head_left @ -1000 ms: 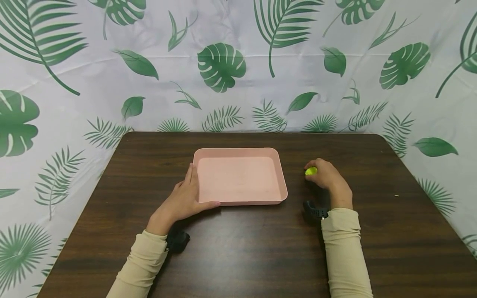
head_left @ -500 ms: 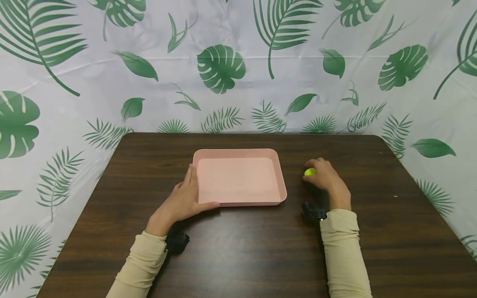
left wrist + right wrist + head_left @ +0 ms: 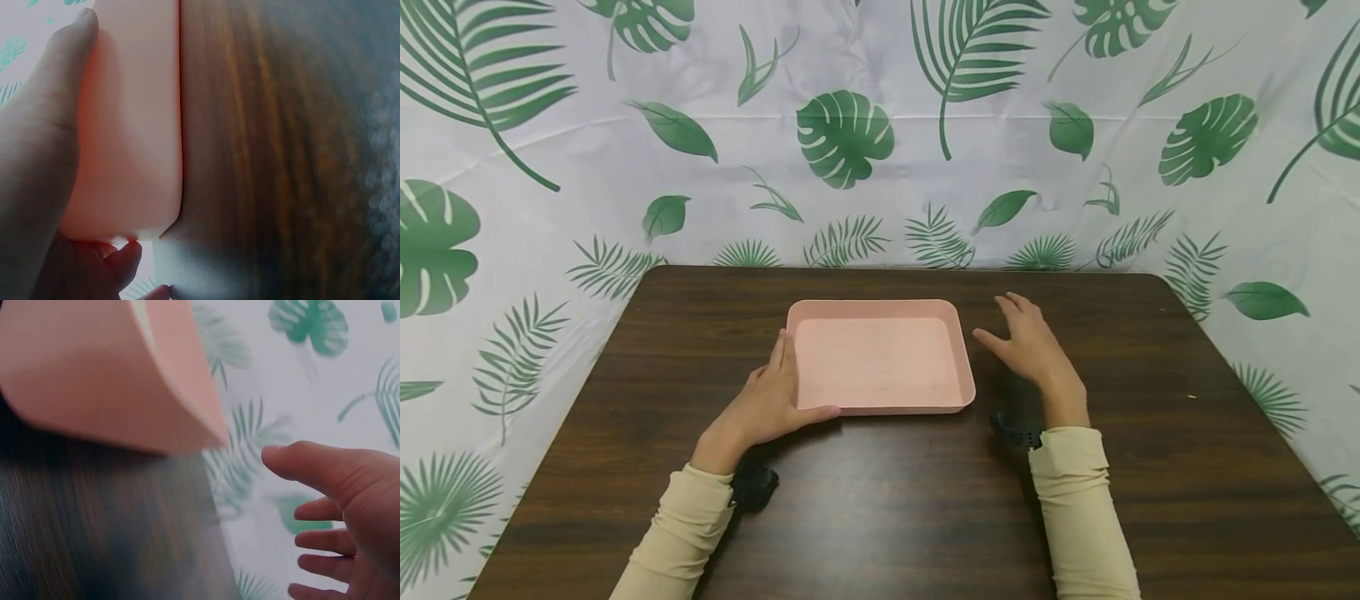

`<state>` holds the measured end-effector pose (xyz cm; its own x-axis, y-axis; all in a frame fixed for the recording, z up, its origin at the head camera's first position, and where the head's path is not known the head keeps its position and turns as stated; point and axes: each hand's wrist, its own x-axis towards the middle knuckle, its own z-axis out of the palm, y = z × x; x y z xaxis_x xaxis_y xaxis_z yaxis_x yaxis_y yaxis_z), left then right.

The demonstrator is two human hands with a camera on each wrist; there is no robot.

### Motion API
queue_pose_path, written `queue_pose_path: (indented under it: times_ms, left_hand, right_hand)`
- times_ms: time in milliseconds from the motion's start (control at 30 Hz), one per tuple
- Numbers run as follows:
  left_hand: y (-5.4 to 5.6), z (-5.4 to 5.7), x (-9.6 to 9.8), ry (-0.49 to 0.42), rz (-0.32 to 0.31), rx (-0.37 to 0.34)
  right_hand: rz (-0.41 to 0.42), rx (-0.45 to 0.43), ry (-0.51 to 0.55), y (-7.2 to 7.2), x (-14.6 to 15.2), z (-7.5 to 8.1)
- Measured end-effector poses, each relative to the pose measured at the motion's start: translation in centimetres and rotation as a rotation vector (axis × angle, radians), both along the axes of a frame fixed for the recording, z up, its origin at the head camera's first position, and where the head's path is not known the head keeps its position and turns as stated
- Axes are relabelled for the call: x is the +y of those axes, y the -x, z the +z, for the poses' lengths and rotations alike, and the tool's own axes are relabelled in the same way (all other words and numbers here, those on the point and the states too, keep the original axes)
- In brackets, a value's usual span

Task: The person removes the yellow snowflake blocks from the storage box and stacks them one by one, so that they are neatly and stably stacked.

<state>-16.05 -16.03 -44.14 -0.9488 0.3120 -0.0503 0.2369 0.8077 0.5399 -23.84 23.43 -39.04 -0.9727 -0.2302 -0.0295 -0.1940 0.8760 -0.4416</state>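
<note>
A shallow pink rectangular tray (image 3: 880, 362) rests on the dark wooden table. My left hand (image 3: 763, 400) rests at its near left corner, the thumb lying along the front wall and the fairly straight fingers against the left side. Close up in the left wrist view, the thumb (image 3: 53, 100) touches the pink wall (image 3: 140, 125). To the right of the tray, my right hand (image 3: 1030, 346) is raised with spread fingers and holds nothing visible. In the right wrist view its fingers (image 3: 325, 540) and thumb stand apart from the tray's corner (image 3: 181, 419).
The brown table (image 3: 880, 508) ends at a back edge behind the tray. A white cloth (image 3: 880, 217) printed with green leaves hangs behind it. A tiny pale speck (image 3: 1192, 397) lies on the table at the right. Both wrists wear black straps.
My right hand has spread its fingers and shifted left and away from me, nearer the tray. The small yellow-green thing it pinched is no longer visible. My left hand stays at the tray.
</note>
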Motion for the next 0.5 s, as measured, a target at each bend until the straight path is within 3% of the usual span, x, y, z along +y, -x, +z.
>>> queue_pose_path:
  times_ms: [267, 500]
  left_hand:
    - [0.0, 0.0, -0.1, 0.004, 0.002, 0.009]
    - [0.0, -0.1, -0.1, 0.011, -0.004, 0.018]
  right_hand:
    - [0.154, -0.153, -0.04, -0.6, -3.7, 0.1]
    - [0.171, -0.25, -0.082, -1.3, -5.1, -0.1]
